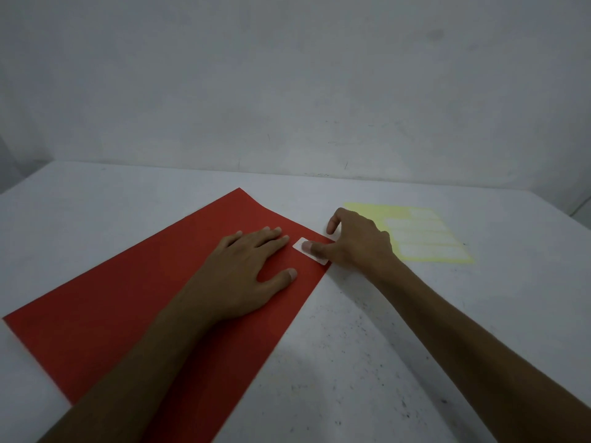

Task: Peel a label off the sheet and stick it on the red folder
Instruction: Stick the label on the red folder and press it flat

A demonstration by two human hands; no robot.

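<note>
Grey tabletop (383,330) and wall stood bare. Right fingers (315,248) pressed the label (300,245) near the folder (128,314) edge; left hand (246,276) lay flat, open. Uneven pressure could wrinkle it or leave it overhanging.

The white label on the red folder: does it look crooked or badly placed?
Slightly. The white label lies near the red folder's right corner, its end reaching or just passing the edge under the right hand. The left hand rests flat on the folder.
</note>
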